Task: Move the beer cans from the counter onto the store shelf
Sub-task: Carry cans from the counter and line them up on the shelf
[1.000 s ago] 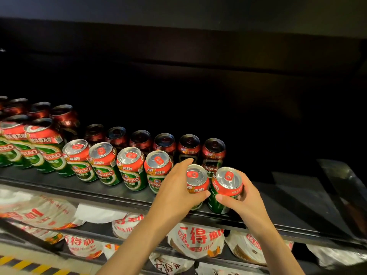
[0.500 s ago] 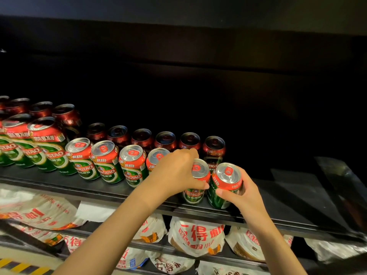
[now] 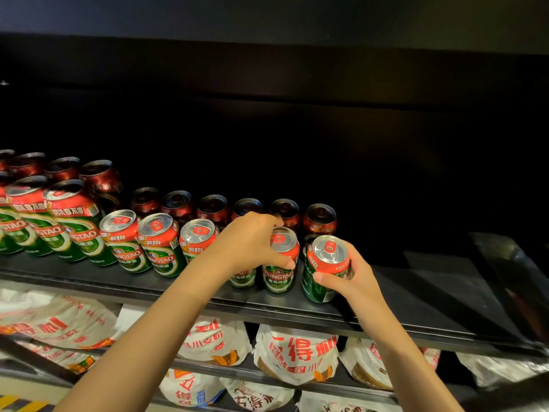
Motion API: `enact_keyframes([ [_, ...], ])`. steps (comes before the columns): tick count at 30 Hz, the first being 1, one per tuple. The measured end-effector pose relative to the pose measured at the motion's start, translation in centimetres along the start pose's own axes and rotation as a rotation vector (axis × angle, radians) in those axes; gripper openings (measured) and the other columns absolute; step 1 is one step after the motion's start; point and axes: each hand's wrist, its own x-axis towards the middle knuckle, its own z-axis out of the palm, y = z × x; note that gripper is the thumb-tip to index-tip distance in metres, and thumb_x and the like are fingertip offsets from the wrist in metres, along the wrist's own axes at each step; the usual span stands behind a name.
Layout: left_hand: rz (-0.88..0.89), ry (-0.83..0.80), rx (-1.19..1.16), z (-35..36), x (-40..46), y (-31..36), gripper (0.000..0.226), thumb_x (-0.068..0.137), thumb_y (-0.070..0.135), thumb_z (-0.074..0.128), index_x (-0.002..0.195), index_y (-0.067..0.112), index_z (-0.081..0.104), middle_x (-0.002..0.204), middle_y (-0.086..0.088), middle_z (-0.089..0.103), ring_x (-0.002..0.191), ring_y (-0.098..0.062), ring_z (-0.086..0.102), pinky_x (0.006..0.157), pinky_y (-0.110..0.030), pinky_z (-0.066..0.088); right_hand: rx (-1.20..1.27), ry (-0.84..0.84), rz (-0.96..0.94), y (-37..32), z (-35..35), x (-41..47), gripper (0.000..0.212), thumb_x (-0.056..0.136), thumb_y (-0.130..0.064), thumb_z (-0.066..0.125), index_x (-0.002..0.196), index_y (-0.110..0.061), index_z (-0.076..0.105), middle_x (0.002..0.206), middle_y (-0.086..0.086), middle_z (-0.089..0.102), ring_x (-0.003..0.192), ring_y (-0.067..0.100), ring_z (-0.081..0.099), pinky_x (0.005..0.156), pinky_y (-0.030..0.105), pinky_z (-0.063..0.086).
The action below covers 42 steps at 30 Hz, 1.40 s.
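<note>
Both bare forearms reach up and forward. The left hand [image 3: 251,243] curls its fingers round a can [image 3: 280,260], thumb on the front. The right hand [image 3: 347,275] grips another can [image 3: 325,269] from the side.

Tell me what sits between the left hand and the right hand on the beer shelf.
In the head view, two cans: the left hand grips one can, the right hand grips another can. Nothing else between them.

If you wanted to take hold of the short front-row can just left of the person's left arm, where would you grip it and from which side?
Grip the short can around its upper wall just under the rim, coming from the front and above. Its neighbour stands close on its left and the left hand and arm are on its right, so the sides look blocked; the top and front face are exposed.
</note>
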Motion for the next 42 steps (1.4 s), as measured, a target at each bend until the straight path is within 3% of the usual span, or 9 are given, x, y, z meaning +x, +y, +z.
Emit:
enact_keyframes([
  [9,0.034,-0.017,0.024,0.4,-0.3,-0.5,0.082,0.070,0.059,0.069,0.136,0.019,0.043,0.131,0.000,0.055,0.118,-0.018,0.052,0.096,-0.033,0.046,-0.012,0.004,0.011,0.6,0.2,0.0,0.061,0.073,-0.015,0.078,0.116,-0.043,0.044,0.118,-0.016,0.056,0.104,-0.011,0.055,0.077,0.006,0.048],
  [13,0.082,0.013,0.033,0.5,-0.7,-0.9,0.077,0.075,0.064,0.059,0.138,0.022,0.041,0.133,0.002,0.053,0.120,-0.015,0.050,0.098,-0.028,0.039,-0.022,0.002,0.045,1.2,0.1,-0.7,0.072,0.063,-0.031,0.080,0.121,-0.047,0.040,0.121,-0.020,0.054,0.110,-0.010,0.052,0.081,0.007,0.047],
  [16,0.077,0.057,0.023,0.8,-1.1,-1.4,0.075,0.077,0.064,0.056,0.138,0.025,0.040,0.132,0.001,0.050,0.121,-0.016,0.046,0.098,-0.025,0.037,-0.028,0.025,0.077,2.0,0.2,-1.2,0.073,0.069,-0.023,0.081,0.120,-0.050,0.037,0.119,-0.028,0.051,0.106,-0.017,0.050,0.075,0.000,0.042],
  [20,0.079,0.075,0.010,1.2,-1.1,-1.4,0.069,0.078,0.061,0.058,0.136,0.026,0.041,0.130,0.003,0.052,0.119,-0.014,0.047,0.096,-0.024,0.036,-0.041,0.064,0.106,2.6,0.3,-1.1,0.068,0.071,-0.021,0.080,0.118,-0.049,0.038,0.116,-0.029,0.050,0.105,-0.012,0.050,0.074,0.003,0.043],
  [26,0.069,0.086,-0.038,1.5,-1.0,-1.7,0.067,0.077,0.060,0.060,0.134,0.027,0.044,0.128,0.005,0.054,0.118,-0.013,0.048,0.101,-0.028,0.035,-0.069,0.046,0.099,2.9,-0.2,-1.1,0.072,0.074,-0.021,0.078,0.131,-0.039,0.038,0.133,-0.016,0.050,0.123,0.001,0.047,0.097,0.015,0.039],
  [31,0.065,0.101,-0.064,1.9,-1.0,-1.9,0.066,0.077,0.060,0.061,0.133,0.029,0.045,0.128,0.006,0.054,0.119,-0.013,0.047,0.104,-0.031,0.032,-0.125,0.101,0.044,1.2,0.9,-1.5,0.074,0.069,-0.029,0.081,0.124,-0.049,0.035,0.122,-0.031,0.045,0.109,-0.018,0.046,0.078,-0.003,0.039],
  [36,0.065,0.113,-0.051,2.1,-1.0,-2.1,0.066,0.077,0.061,0.060,0.133,0.029,0.044,0.128,0.007,0.054,0.118,-0.012,0.047,0.104,-0.030,0.031,-0.212,0.281,-0.028,-0.5,1.7,-0.9,0.073,0.060,-0.046,0.081,0.120,-0.040,0.041,0.118,-0.020,0.049,0.106,-0.005,0.052,0.074,0.009,0.047],
  [39,0.070,0.123,-0.048,2.2,-0.9,-2.2,0.066,0.077,0.063,0.058,0.132,0.030,0.045,0.127,0.007,0.055,0.117,-0.012,0.048,0.104,-0.030,0.031,-0.240,0.301,-0.049,-1.0,1.7,-0.6,0.063,0.064,-0.044,0.080,0.116,-0.037,0.047,0.116,-0.016,0.053,0.104,0.001,0.055,0.078,0.014,0.049],
  [42,0.082,0.137,-0.044,2.3,-1.0,-2.4,0.064,0.077,0.063,0.057,0.131,0.030,0.046,0.126,0.008,0.055,0.116,-0.012,0.048,0.103,-0.029,0.029,-0.225,0.230,-0.076,-1.3,1.3,-0.5,0.053,0.071,-0.035,0.078,0.117,-0.036,0.051,0.116,-0.017,0.057,0.106,-0.002,0.056,0.079,0.010,0.049],
])
